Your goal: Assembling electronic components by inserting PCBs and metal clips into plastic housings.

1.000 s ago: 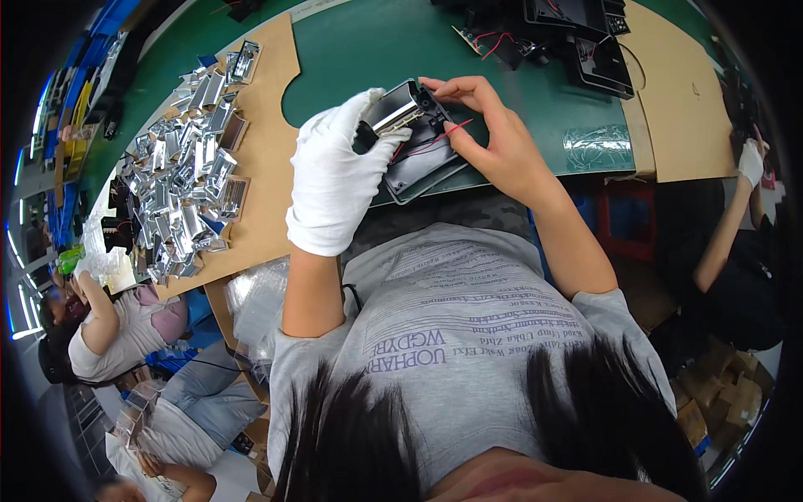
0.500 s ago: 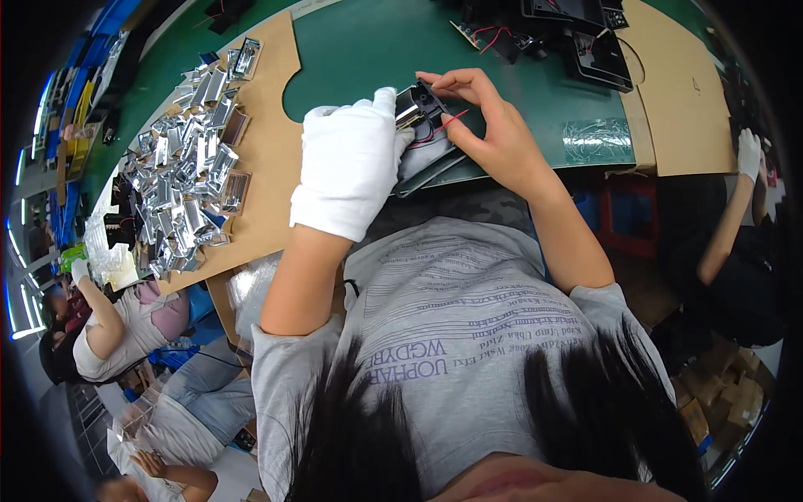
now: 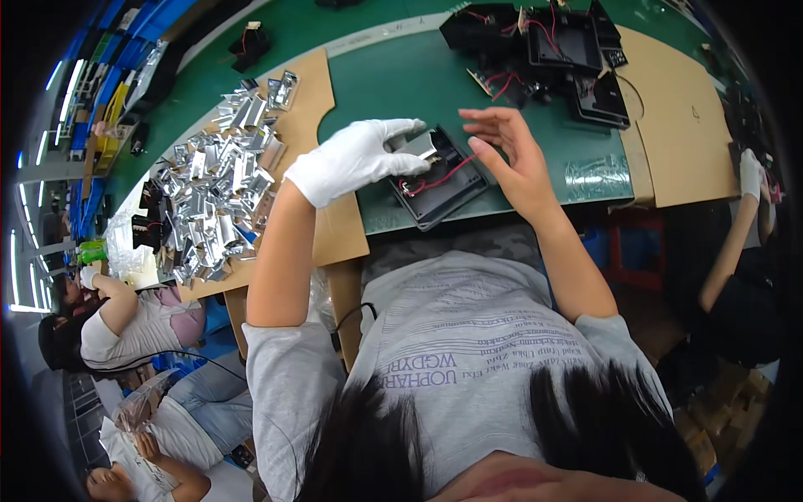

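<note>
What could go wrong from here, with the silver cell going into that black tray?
1. The red wire loops loosely across the black tray; it might get pinched under the silver cell.
2. The gloved left hand grips the cell only at its edge, so it may slip.
3. The tray sits near the table edge and could slide off.

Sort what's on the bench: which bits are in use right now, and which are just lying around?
In use: left hand, silver cell, black tray, red wire, right hand.

Lying about: cell pile, black housings, plastic bag, cardboard sheets.
</note>
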Motion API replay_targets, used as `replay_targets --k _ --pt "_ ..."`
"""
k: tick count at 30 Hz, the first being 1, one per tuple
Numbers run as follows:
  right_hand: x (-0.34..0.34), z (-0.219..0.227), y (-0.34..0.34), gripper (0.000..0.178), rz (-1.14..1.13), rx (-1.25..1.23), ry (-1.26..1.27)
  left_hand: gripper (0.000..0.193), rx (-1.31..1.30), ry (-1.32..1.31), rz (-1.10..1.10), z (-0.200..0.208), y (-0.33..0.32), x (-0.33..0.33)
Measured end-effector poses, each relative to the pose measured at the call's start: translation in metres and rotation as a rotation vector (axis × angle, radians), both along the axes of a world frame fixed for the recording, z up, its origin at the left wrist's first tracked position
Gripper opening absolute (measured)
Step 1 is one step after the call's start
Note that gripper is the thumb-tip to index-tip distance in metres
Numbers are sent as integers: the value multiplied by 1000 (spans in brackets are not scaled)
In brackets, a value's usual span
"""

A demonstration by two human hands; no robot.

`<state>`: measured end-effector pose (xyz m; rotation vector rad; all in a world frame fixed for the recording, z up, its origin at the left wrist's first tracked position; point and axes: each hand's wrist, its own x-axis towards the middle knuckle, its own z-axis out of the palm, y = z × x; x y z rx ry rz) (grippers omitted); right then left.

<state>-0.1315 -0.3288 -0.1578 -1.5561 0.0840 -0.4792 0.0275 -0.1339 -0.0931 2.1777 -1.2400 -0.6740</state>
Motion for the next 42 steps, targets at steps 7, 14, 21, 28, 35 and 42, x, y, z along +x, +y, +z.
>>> replay_targets --k 7,14,21,28,35,42 --pt "-4 7 -8 57 111 -71 111 67 67 -2 -1 -3 -10 -8" --pt "2 11 4 107 216 -545 91 60 -367 -282 84 -28 -12 -32" --pt "4 2 0 105 233 -428 -12 42 101 110 98 1 -14 1" --pt "0 4 -2 96 229 -202 41 37 -195 -127 398 -21 -28 184" --pt "4 4 -5 84 225 -131 82 40 449 -601 1014 -6 45 336" --pt "5 6 -4 76 232 -57 96 41 648 -650 927 -28 111 369"
